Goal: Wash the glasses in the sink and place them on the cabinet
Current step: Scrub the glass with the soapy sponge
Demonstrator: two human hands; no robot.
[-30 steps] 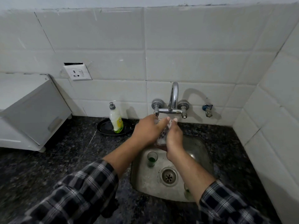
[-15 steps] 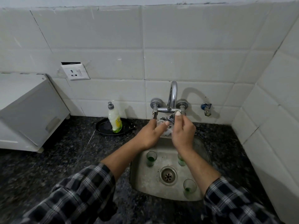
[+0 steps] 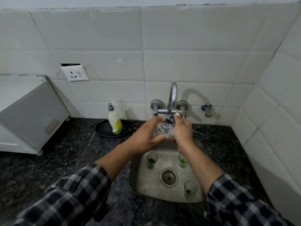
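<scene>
Fingers [image 3: 160, 139] of the left hand [image 3: 145, 139] and right hand [image 3: 182, 131] gripped one clear glass [image 3: 162, 128] (tilted) just under the tap [image 3: 173, 101]. Three green-tinted glasses [image 3: 152, 160] stood below in the sink [image 3: 146, 185].

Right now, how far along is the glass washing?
Nothing looks finished: the white cabinet top shows no glasses in the part visible. In hand: both the left hand and right hand hold one clear glass under the tap. Left: three glasses with green residue still stand in the sink, at and.
</scene>
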